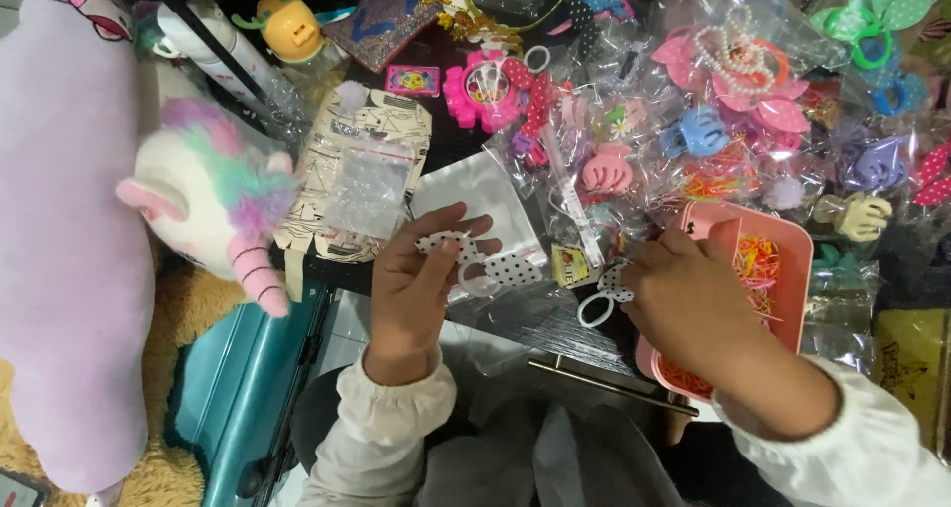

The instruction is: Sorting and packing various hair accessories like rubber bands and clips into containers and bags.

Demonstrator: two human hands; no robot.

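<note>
Your left hand grasps a white polka-dot bow hair tie, pinched between thumb and fingers just below a clear plastic bag lying on the desk. Your right hand grips a second polka-dot bow tie at its 9 o'clock side, its white ring hanging free. At 3 o'clock of that hand sits a pink tray holding small orange elastic bands. Judged from this layout, both ties are out of any bag and neither is packed yet; many filled bags of hair clips lie from 12 to 2 o'clock. A plush unicorn rests at 9 o'clock.
</note>
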